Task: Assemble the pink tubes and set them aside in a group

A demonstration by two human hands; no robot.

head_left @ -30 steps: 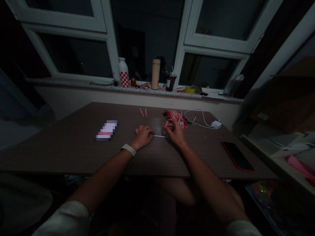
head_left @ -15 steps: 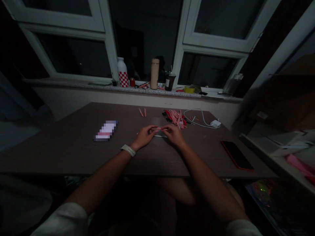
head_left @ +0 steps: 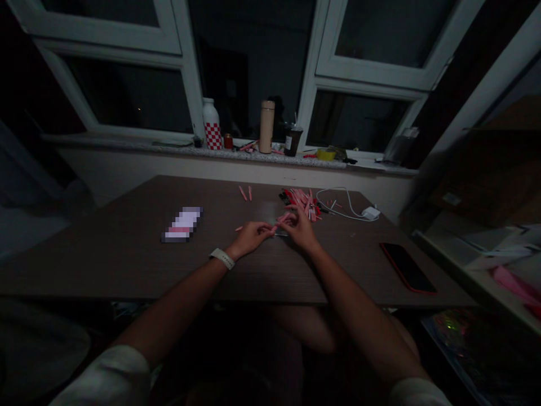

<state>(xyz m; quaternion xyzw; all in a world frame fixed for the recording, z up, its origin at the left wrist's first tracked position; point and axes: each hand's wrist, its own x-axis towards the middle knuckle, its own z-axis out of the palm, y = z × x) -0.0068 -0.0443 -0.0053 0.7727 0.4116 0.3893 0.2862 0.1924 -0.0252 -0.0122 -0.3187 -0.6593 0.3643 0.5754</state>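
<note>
My left hand (head_left: 252, 237), with a pale watch band on its wrist, pinches the end of a small pink pen-like piece (head_left: 274, 229) above the table. My right hand (head_left: 301, 230) meets it there, thumb and finger closed on the other side of the same piece. Its other fingers are raised and partly hide a pink stick near them. Under the hands lies a flat, light-edged object (head_left: 280, 234), mostly covered. Just beyond my right hand is a pile of pink, red and black pen-like parts (head_left: 302, 197). One pink tip (head_left: 239, 229) shows beside my left hand.
Two pink sticks (head_left: 245, 193) lie apart at the back of the table (head_left: 203, 276). A lit phone (head_left: 182, 224) is at left, a dark red-edged phone (head_left: 407, 267) at right. A white charger (head_left: 371, 213) with cable lies back right. Bottles and a cup (head_left: 292, 141) line the sill.
My hands have turned the small pink piece between them. The right hand's fingers have lifted and spread upward, while the left hand has shifted slightly right and lower.
</note>
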